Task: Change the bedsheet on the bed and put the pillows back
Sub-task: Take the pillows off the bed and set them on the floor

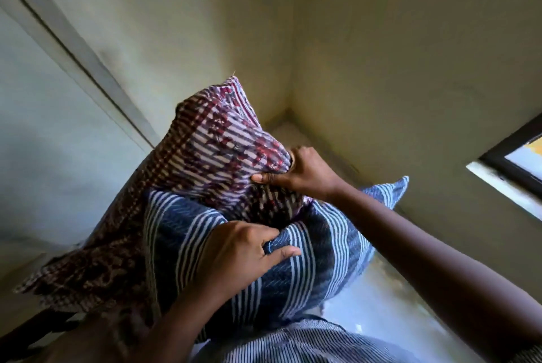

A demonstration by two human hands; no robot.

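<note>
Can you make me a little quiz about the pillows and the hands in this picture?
1. True or false: the left hand grips the blue pillow.
2. Which pillow does the right hand pinch? A) the maroon pillow B) the blue one C) neither
3. Fill in: the window is on the person's ____ side.

Key: 1 true; 2 A; 3 right
</note>
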